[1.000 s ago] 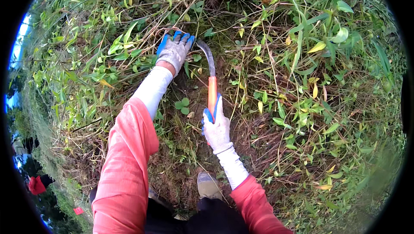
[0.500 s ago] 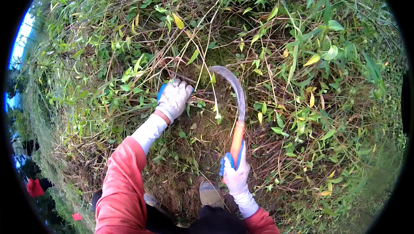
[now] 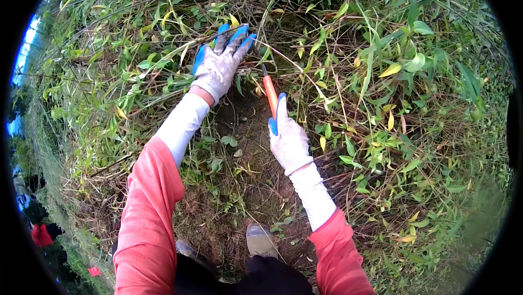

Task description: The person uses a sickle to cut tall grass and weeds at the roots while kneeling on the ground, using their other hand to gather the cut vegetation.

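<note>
My left hand, in a white glove with blue fingertips and dirt on it, lies with fingers spread on the tangled weeds. Its fingers point away from me, and nothing is gripped in them. To its right, my right hand in a matching glove is wrapped round the orange handle of a sickle. The handle tilts up and to the left. Only a short dark piece of metal shows above it; the curved blade is hidden among the stems.
Bare brown soil runs between my hands and my shoes. Dense green and yellowing plants cover the slope on the right and ahead. Cut, dry stems lie at the left. A red object shows at the far left edge.
My left hand has moved forward and opened from a closed grip on the stems. My right hand has pushed the sickle forward and left, and its blade has gone from sight into the weeds.
</note>
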A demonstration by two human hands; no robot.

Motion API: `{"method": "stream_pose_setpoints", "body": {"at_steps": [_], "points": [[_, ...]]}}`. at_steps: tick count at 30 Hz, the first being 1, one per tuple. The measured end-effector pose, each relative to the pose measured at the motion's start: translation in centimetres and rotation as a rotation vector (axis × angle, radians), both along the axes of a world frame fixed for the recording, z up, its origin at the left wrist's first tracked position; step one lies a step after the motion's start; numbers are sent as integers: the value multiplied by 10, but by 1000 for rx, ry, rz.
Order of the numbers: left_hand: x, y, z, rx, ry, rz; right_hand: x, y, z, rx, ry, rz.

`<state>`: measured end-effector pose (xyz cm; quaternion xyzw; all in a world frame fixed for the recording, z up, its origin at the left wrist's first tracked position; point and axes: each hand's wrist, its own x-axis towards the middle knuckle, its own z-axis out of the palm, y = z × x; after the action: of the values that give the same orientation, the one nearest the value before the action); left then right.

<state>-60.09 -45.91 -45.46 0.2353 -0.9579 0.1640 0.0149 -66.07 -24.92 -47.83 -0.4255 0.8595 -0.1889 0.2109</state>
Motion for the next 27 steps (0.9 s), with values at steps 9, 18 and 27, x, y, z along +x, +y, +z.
{"method": "stream_pose_setpoints", "body": {"at_steps": [9,18,27], "points": [[-5,-10,-22,350,-255,174,29,38,-35,-122,142,5],[101,69,-31,313,-261,-112,134,205,19,-228,-449,-154],[170,45,45,502,570,-102,94,111,49,-858,-895,-773]]}}
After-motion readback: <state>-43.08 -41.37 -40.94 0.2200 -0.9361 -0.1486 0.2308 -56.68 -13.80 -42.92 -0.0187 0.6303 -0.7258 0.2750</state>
